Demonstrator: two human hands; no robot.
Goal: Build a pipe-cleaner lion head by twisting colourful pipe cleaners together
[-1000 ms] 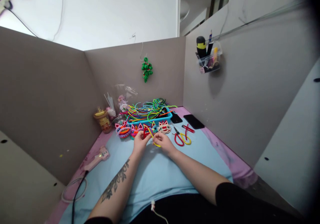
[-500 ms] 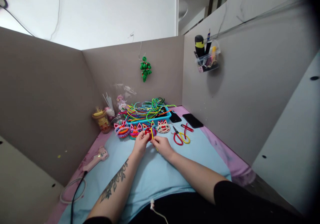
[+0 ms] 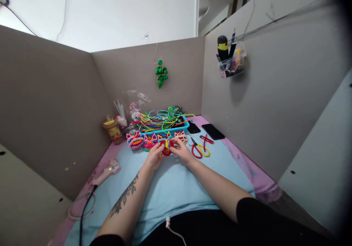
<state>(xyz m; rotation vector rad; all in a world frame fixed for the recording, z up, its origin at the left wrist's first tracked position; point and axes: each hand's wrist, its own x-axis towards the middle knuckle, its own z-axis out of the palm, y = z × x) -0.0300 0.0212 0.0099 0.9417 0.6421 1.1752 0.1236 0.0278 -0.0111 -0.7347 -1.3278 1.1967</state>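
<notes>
Between my two hands is a small red pipe-cleaner piece (image 3: 166, 152) with yellow and purple parts at its top. My left hand (image 3: 155, 155) pinches its left side. On the other side, the fingers of my right hand (image 3: 181, 151) are closed on its right edge. Just behind my hands stand several finished-looking pipe-cleaner animal heads, among them a purple and orange one (image 3: 135, 142), a pink one (image 3: 150, 142) and a cream one (image 3: 181, 137) partly covered by my right hand. Fingertips hide some of the red piece.
A blue basket (image 3: 148, 132) of loose pipe cleaners stands at the back. Scissors (image 3: 200, 150), a red-handled tool (image 3: 206, 139) and a black phone (image 3: 213, 131) lie on the right. To the left are a glue gun (image 3: 107, 172) with its cable and a drink cup (image 3: 112, 130).
My right hand has shifted up from the lower end of the yellow strip to the right edge of the red piece. The piece has turned, showing more red below.
</notes>
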